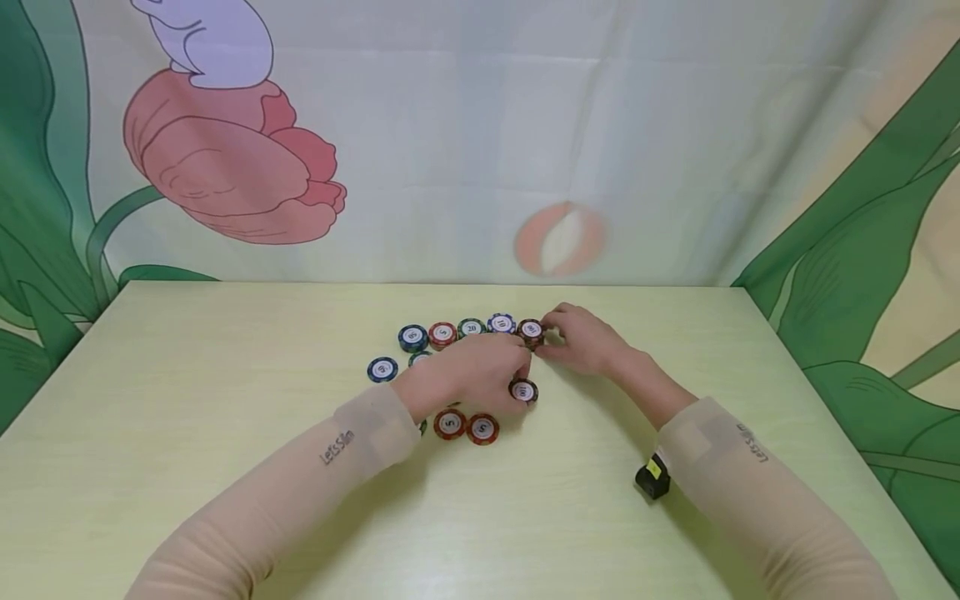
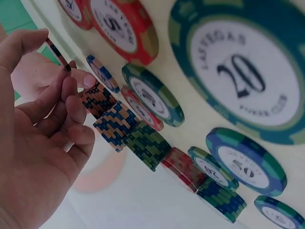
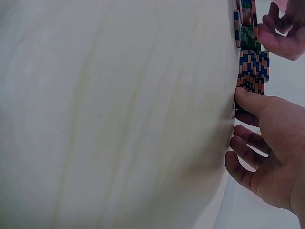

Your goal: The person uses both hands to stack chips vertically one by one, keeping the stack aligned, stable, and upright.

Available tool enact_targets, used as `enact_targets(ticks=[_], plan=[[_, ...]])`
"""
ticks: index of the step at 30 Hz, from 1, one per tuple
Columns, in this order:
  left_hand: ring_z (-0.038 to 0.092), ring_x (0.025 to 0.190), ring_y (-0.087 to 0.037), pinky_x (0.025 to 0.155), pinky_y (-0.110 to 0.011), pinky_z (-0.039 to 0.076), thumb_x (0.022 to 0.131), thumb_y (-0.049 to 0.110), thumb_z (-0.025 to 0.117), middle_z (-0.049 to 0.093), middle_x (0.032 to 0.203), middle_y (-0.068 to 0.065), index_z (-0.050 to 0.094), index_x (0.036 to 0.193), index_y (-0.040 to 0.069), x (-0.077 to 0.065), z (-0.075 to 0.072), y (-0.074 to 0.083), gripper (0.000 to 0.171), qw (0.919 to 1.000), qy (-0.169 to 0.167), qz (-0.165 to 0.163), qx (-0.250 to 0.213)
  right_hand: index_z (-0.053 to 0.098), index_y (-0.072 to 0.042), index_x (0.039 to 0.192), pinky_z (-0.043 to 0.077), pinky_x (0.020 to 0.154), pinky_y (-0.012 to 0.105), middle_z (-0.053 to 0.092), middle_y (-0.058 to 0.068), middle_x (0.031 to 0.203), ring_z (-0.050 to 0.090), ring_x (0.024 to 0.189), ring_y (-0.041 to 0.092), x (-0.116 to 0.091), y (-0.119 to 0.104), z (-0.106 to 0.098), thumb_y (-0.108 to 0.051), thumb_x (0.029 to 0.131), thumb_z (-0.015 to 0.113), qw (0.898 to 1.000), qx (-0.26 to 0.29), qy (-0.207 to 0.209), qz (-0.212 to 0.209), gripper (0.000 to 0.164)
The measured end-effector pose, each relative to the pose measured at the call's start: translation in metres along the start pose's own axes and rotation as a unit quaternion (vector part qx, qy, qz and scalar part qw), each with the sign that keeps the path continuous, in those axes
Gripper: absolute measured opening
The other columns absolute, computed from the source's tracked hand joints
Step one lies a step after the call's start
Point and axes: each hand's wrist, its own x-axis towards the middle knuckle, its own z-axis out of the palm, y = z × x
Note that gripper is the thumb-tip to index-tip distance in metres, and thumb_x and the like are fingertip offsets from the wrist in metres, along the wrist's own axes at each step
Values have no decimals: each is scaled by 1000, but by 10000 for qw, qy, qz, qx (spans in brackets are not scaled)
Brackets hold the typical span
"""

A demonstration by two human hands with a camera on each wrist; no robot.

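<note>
My left hand [image 1: 480,367] pinches a black poker chip [image 1: 523,391] marked 100 between thumb and fingertips, above the table. In the left wrist view that chip [image 2: 58,55] is seen edge-on. My right hand [image 1: 588,340] holds the side of a stack of black poker chips [image 1: 531,330] with thumb and index finger; its other fingers lie loosely bent in the right wrist view. This stack ends a row with stacks of blue chips [image 1: 502,323], green chips [image 1: 472,328], red chips [image 1: 443,334] and dark blue-green chips [image 1: 413,337]. My left hand and forearm hide some chips beneath.
Loose red chips [image 1: 483,429] lie nearer me, and a loose blue-green chip [image 1: 382,369] lies at the left. A small black object with a yellow label [image 1: 652,477] sits beside my right sleeve. Behind the table [image 1: 225,375] hangs a printed curtain [image 1: 450,150].
</note>
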Motion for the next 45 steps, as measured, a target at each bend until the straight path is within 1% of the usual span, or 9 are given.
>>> enact_targets(ticks=[6, 9, 16, 22, 27, 32, 37, 40, 45], plan=[[56, 78, -14, 66, -30, 48, 88, 39, 75, 60, 86, 6, 65, 85, 17, 3, -4, -3, 25, 9992, 292, -237, 167, 69, 1, 117, 47, 95, 48, 64, 18, 118, 60, 109, 33, 0, 0, -1, -21, 96, 74, 10000, -1, 44, -33, 31], [55, 79, -14, 65, -31, 48, 87, 40, 76, 59, 86, 6, 64, 83, 18, 4, -5, -5, 25, 9982, 394, -350, 271, 69, 1, 117, 48, 95, 48, 64, 18, 118, 60, 109, 34, -1, -1, -2, -21, 96, 74, 10000, 22, 50, -41, 31], [55, 87, -15, 70, -32, 51, 86, 32, 76, 60, 93, 3, 67, 93, 15, 9, -10, -8, 21, 9958, 680, -541, 305, 69, 2, 117, 48, 95, 48, 64, 18, 118, 60, 110, 34, -1, 0, -2, -21, 95, 75, 9999, 17, 65, -102, 31], [56, 93, -17, 73, -32, 52, 88, 33, 74, 60, 99, 0, 65, 101, 11, 18, -14, -9, 26, 9935, 785, -716, 406, 68, 3, 119, 49, 94, 48, 64, 19, 119, 61, 108, 35, -1, 1, -1, -19, 96, 73, 9998, -24, 76, -155, 32], [55, 96, -18, 76, -33, 52, 88, 33, 76, 60, 101, -1, 66, 104, 10, 26, -17, -11, 30, 9926, 813, -843, 331, 69, 3, 118, 48, 97, 48, 65, 19, 117, 61, 110, 35, -1, 2, 0, -20, 95, 74, 9996, -47, 164, -231, 33], [54, 95, -19, 78, -34, 51, 88, 32, 76, 59, 102, -2, 66, 104, 10, 30, -15, -13, 29, 9922, 782, -905, 354, 69, 4, 117, 48, 97, 48, 65, 19, 115, 61, 109, 35, 0, 2, 1, -21, 95, 74, 9994, -46, 195, -271, 33], [54, 95, -19, 78, -33, 51, 88, 33, 76, 60, 102, -2, 67, 104, 10, 36, -14, -13, 29, 9917, 801, -869, 506, 69, 4, 117, 48, 96, 48, 65, 19, 115, 61, 108, 36, 0, 2, 1, -20, 96, 74, 9995, -55, 167, -271, 33], [54, 94, -19, 79, -34, 50, 89, 35, 76, 60, 101, -2, 67, 104, 10, 40, -15, -12, 30, 9914, 740, -847, 661, 68, 4, 118, 48, 96, 48, 65, 19, 115, 61, 109, 35, 0, 2, 0, -20, 95, 74, 9996, -76, 153, -244, 33], [54, 95, -20, 85, -39, 49, 89, 37, 76, 60, 101, -1, 66, 102, 12, 43, -14, -12, 29, 9909, 626, -949, 720, 68, 3, 119, 48, 98, 48, 64, 20, 118, 61, 111, 36, -1, 1, 0, -21, 96, 74, 9998, -62, 110, -170, 34]])
